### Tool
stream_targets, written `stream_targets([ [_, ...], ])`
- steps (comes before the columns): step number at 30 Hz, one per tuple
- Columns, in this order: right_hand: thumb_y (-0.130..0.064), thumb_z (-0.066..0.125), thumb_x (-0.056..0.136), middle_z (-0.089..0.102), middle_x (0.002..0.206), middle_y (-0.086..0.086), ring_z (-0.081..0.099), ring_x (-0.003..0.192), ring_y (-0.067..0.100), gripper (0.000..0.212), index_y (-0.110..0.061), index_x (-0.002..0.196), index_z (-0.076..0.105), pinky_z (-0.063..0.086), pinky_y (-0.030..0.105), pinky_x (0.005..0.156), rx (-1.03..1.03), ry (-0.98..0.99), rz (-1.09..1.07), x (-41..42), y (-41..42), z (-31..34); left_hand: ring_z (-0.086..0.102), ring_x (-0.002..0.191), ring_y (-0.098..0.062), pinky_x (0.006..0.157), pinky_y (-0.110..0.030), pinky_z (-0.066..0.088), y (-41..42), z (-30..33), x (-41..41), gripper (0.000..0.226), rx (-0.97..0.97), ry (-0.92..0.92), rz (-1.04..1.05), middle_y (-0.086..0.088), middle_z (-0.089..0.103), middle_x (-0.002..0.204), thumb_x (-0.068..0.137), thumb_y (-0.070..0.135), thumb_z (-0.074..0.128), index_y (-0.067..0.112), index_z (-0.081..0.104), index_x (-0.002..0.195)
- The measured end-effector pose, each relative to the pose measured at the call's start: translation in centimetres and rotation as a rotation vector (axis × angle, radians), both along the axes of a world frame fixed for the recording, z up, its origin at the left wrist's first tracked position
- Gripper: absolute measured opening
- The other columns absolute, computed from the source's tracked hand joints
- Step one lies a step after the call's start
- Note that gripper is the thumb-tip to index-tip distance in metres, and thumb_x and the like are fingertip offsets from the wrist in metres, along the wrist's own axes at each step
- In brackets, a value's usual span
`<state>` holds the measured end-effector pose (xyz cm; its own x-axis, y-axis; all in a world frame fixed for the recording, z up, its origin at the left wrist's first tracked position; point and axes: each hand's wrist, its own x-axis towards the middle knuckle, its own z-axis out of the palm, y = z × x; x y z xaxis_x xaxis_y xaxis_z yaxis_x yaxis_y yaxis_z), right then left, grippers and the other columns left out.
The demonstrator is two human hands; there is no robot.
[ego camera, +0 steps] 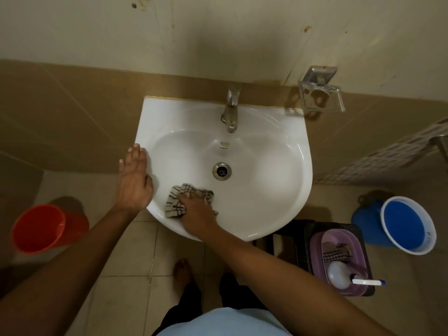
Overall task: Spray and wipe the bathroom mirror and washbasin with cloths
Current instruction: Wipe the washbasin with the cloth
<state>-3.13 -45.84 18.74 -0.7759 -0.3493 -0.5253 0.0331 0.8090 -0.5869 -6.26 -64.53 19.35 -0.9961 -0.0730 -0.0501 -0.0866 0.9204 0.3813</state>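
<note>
White ceramic washbasin (266,190) fixed to the tan tiled wall, metal tap (230,112) at the back centre, steel drain (222,171) in the bowl. Right hand (197,214) presses a beige checked cloth w/ dark stripes (179,202) onto the near-left inner slope of the bowl; fingers bent over the bunched cloth, grip closed on it, fingertips buried in the folds so exact finger layout can't be made out. Part of the cloth hidden under the hand. Left hand (134,178) lies flat on the basin's left rim, fingers straight and together, holding nothing; thumb side partly out of sight.

Red plastic bucket (38,229) on the floor at left, blurred. Blue plastic bucket w/ white rim (407,224) at right. Beside it a dark crate (303,248) carrying a purple plastic tub (317,251); inside, a second striped cloth (335,252) and a whitish spray bottle (339,275), nozzle detail unclear. Clear wall-mounted soap holder (320,95) right of the tap. Mirror not in view. Bare foot (181,270) on the floor tiles, the other one hidden by the right arm.
</note>
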Motion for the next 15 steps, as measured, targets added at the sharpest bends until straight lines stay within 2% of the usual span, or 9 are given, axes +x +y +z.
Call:
stream_targets([
  [2,-0.011,0.048,0.095,0.045,0.15,0.015,0.04,0.139,0.034,0.051,-0.019,0.145,0.048,0.031,0.049,0.116,-0.225,-0.058,-0.145,-0.9,-1.7,0.3,0.004,0.153,-0.031,0.124,-0.047,0.003,-0.1,-0.1,0.0,0.077,0.004,0.002,-0.007,-0.016,0.007,0.165,0.083,0.015,0.032,0.002,0.011,0.156],
  [4,-0.021,0.047,0.096,0.064,0.13,0.009,0.059,0.12,0.029,0.037,-0.021,0.129,0.063,0.045,0.049,0.107,-0.502,-0.189,-0.403,-2.5,-2.4,1.8,0.003,0.153,-0.03,0.124,-0.046,0.003,-0.2,-0.1,0.0,0.077,0.003,-0.003,-0.014,-0.016,0.006,0.165,0.083,0.016,0.031,0.002,0.01,0.156],
  [5,-0.023,0.049,0.097,0.069,0.121,0.006,0.064,0.111,0.026,0.029,-0.022,0.12,0.066,0.05,0.049,0.101,-0.625,-0.253,-0.585,-3.5,-2.2,2.4,0.003,0.153,-0.03,0.124,-0.046,0.002,-0.2,-0.1,0.0,0.077,0.003,-0.008,-0.016,-0.016,0.005,0.165,0.084,0.016,0.031,0.002,0.009,0.156],
  [7,-0.014,0.053,0.098,0.072,0.106,0.004,0.069,0.095,0.022,0.019,-0.018,0.109,0.068,0.058,0.041,0.086,-0.908,-0.386,-0.933,-5.4,-0.5,2.8,0.002,0.153,-0.03,0.124,-0.047,0.002,-0.2,-0.1,0.0,0.076,0.012,-0.007,-0.014,-0.016,0.004,0.166,0.084,0.017,0.031,0.003,0.009,0.156],
  [9,-0.011,0.049,0.101,0.075,0.091,0.006,0.07,0.078,0.023,0.025,-0.014,0.099,0.073,0.057,0.033,0.07,-1.13,-0.395,-1.163,-7.3,2.3,2.6,0.001,0.153,-0.029,0.124,-0.046,0.002,-0.1,0.0,0.0,0.076,0.026,-0.011,-0.009,-0.015,0.004,0.166,0.085,0.017,0.031,0.003,0.009,0.156],
  [11,-0.014,0.043,0.103,0.075,0.096,0.011,0.071,0.081,0.029,0.03,-0.013,0.1,0.073,0.056,0.038,0.073,-1.268,-0.318,-1.349,-8.6,4.8,2.2,0.002,0.153,-0.029,0.124,-0.046,0.003,-0.1,-0.1,0.0,0.075,0.026,-0.011,-0.007,-0.014,0.004,0.166,0.086,0.017,0.031,0.003,0.009,0.156],
  [15,-0.012,0.04,0.104,0.066,0.12,0.016,0.065,0.104,0.033,0.029,-0.008,0.124,0.061,0.053,0.052,0.096,-1.275,-0.13,-1.695,-10.2,8.9,2.2,0.002,0.153,-0.028,0.124,-0.046,0.005,-0.4,-0.4,-0.1,0.074,0.011,0.001,-0.014,-0.014,0.005,0.166,0.088,0.019,0.031,0.004,0.008,0.157],
])
